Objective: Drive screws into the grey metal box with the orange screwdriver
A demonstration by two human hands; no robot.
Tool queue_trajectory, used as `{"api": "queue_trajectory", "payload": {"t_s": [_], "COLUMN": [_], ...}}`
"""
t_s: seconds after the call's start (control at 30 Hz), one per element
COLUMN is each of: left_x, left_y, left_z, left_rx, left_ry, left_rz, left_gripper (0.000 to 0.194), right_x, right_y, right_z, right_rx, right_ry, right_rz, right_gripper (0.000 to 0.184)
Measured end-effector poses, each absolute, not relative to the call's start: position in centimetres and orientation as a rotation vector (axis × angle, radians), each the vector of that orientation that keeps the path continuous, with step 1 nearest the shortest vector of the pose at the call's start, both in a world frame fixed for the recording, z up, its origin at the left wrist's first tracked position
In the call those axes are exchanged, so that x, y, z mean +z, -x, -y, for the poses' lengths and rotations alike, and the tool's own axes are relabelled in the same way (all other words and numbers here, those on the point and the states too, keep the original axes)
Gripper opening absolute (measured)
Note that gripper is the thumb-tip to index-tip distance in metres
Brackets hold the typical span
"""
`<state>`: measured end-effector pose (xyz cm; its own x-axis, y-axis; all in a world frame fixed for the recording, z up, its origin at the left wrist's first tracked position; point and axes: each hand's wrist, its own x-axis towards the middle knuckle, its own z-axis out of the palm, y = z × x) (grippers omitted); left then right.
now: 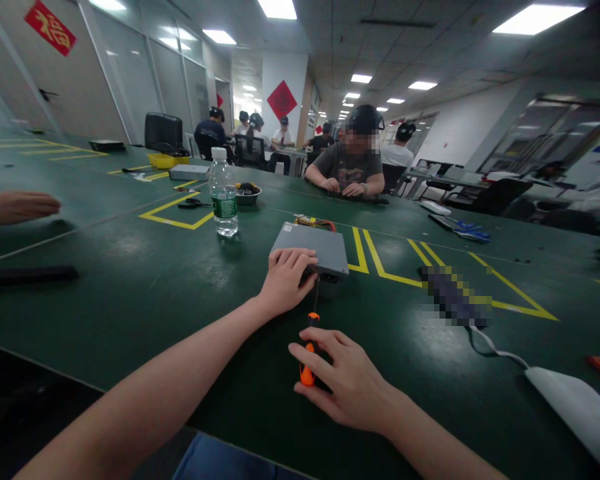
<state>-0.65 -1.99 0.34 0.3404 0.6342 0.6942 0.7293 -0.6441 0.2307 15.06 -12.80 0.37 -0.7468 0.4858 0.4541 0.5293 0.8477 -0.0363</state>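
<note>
A flat grey metal box (314,248) lies on the green table (130,280) in front of me. My left hand (286,280) rests on its near left corner, fingers curled over the edge and gripping it. My right hand (344,379) is closed around the orange and black handle of a screwdriver (309,347). The thin shaft points away from me at the box's near side. Some coloured wires (314,221) lie just behind the box.
A clear water bottle (224,193) stands left of the box, with a small bowl (247,193) behind it. A white device with a cable (570,403) lies at the right. Another person's hand (17,205) reaches in at far left. People sit at tables beyond.
</note>
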Motion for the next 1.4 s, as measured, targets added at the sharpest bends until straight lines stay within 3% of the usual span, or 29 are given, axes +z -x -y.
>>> {"api": "queue_trajectory", "payload": {"t_s": [0.17,0.43,0.73,0.93,1.23,1.4], "left_x": [0.4,0.3,0.3,0.2,0.2,0.2], "left_y": [0.6,0.6,0.6,0.7,0.6,0.7], "left_z": [2.0,1.9,1.9,1.8,1.9,1.8], "left_rx": [-1.186,-1.205,-1.205,-1.206,-1.226,-1.234], "left_ry": [2.472,2.461,2.461,2.462,2.45,2.451], "left_rz": [1.259,1.249,1.246,1.243,1.232,1.237], "left_gripper": [0.019,0.019,0.019,0.019,0.019,0.019], "right_x": [-0.2,0.3,0.1,0.5,-0.3,-0.3], "right_y": [-14.8,-15.1,-15.0,-15.3,-15.0,-15.6], "right_z": [12.7,13.1,12.9,13.2,12.5,12.7], "right_rx": [-0.228,-0.074,-0.264,-0.143,-0.287,-0.158], "right_ry": [0.694,0.758,0.665,0.719,0.629,0.72], "right_rz": [2.482,2.509,2.413,2.522,2.437,2.472], "right_gripper": [0.031,0.035,0.025,0.033,0.032,0.034]}}
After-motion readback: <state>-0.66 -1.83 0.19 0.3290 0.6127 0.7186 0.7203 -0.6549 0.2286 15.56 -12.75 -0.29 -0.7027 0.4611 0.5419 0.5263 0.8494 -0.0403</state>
